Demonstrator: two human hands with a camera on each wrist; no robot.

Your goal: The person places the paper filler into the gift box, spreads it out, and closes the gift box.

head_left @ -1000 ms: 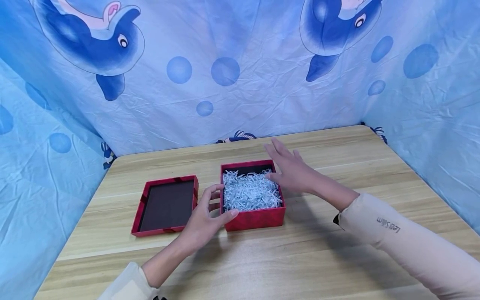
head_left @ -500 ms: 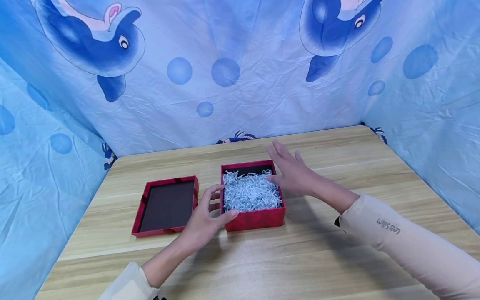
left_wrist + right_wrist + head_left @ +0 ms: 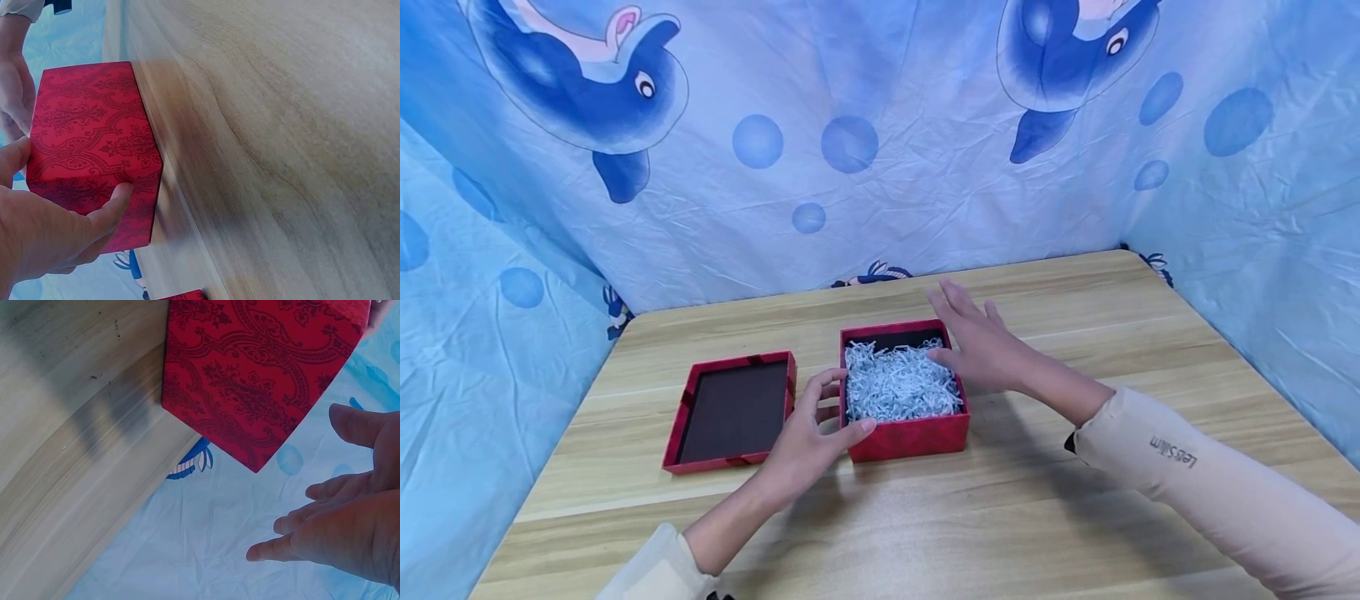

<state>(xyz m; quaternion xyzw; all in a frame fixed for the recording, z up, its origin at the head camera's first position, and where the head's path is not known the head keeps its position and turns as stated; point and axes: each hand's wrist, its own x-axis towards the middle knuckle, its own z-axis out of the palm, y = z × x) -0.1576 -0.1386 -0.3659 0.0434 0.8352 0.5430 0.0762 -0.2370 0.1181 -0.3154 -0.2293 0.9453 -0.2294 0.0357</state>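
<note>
Left hand (image 3: 808, 442) on red box (image 3: 910, 440), right hand (image 3: 988, 350) spread beside it

Box sits on the wooden desk (image 3: 910, 533), upright, top off. Red outside with a darker pattern, clear in both wrist views; dark inside. Pale blue shredded filler (image 3: 902, 387) in it, loose heap, lower toward the far wall, where the dark lining shows.

Left hand: grip clamped on the box at its near left corner – thumb on the near wall by the rim, fingers curled against the left wall. Left wrist view shows the same hold, thumb resting on the patterned surface.

Right hand: grip apart, fingers straight and fanned out, raised at the right side of the box. In the head view the thumb tip overlaps the right edge of the filler; the right wrist view shows a gap between hand and box wall. Hand slightly blurred in the head view.

Lid (image 3: 737, 412) lies on the desk left of the box, inside up, red rim, dark lining – not touching the box, left hand partly between them.

Behind the box and desk hangs blue cloth (image 3: 880, 225) printed with dolphins (image 3: 602, 92) and round spots. Right of the box, a light sleeve (image 3: 1210, 475) with dark lettering covers the right forearm.
</note>
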